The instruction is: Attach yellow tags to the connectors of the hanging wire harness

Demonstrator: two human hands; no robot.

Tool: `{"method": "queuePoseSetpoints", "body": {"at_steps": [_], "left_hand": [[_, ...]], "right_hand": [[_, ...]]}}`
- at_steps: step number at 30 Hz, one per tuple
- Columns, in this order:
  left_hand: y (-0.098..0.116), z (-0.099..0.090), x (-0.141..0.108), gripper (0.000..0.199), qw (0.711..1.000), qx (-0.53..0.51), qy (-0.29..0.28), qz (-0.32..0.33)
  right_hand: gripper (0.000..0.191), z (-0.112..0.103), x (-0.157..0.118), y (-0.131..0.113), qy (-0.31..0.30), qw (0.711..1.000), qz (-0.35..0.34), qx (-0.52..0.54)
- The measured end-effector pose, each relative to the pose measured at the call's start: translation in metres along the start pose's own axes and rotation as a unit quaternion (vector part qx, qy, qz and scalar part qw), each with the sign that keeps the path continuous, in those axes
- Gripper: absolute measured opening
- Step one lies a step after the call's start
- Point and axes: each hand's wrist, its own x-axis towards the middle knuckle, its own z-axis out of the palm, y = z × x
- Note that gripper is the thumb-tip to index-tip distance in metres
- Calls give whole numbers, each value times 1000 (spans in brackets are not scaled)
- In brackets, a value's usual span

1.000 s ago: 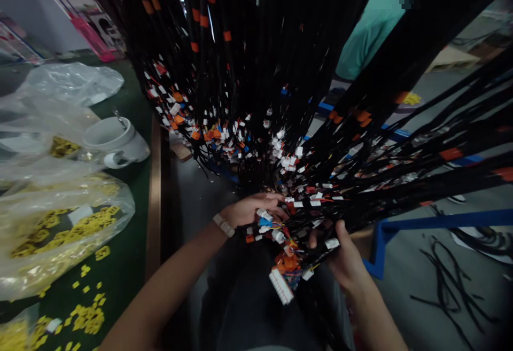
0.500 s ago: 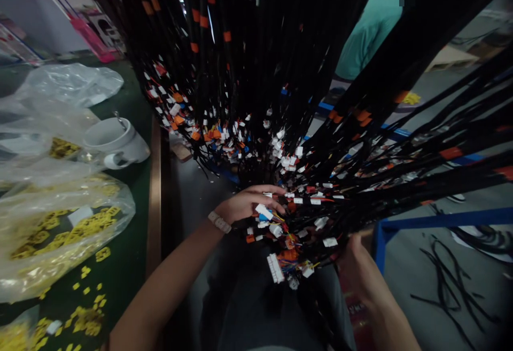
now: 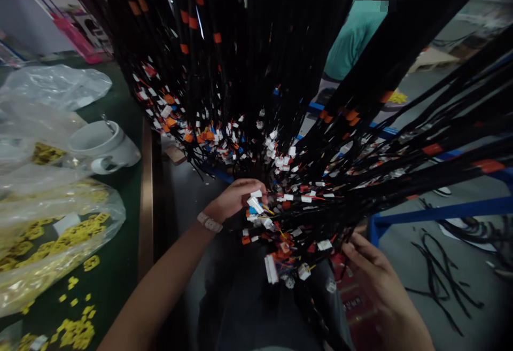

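Observation:
Many black cable harnesses (image 3: pixel 256 46) hang down in front of me, with white, orange and blue connectors at their lower ends. My left hand (image 3: pixel 236 199) is at the left edge of the near bundle, its fingers curled round a white connector (image 3: pixel 255 204) and wires beside a blue one. On the bundle's right side, my right hand (image 3: pixel 366 260) has its thumb and fingers together at the dark cables; what lies between them is too small to make out. A wide white connector (image 3: pixel 271 269) hangs low between the hands, above my lap.
On the green table (image 3: pixel 124 196) at left are a white mug (image 3: pixel 102 145), a plastic bag (image 3: pixel 60 228) of yellow parts and loose yellow pieces (image 3: pixel 78 329). A blue frame (image 3: pixel 441 211) stands at right, black cables (image 3: pixel 436 281) on the floor. A person in teal (image 3: pixel 348 36) is beyond.
My left hand has drawn back slightly to the left and its stretched fingers have curled in. My right hand has turned, with more of its fingers showing at the cables. The view has shifted slightly.

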Motion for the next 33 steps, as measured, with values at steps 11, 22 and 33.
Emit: {"method": "queuePoseSetpoints", "body": {"at_steps": [11, 22, 33], "left_hand": [[7, -2, -2, 34, 999, 2, 36, -6], [-4, -6, 0, 29, 998, -20, 9, -56], [-6, -4, 0, 28, 997, -40, 16, -68]], "right_hand": [[31, -24, -6, -4, -29, 998, 41, -35], [41, -31, -10, -3, -19, 980, -48, -191], [64, -10, -5, 5, 46, 974, -143, -171]]}}
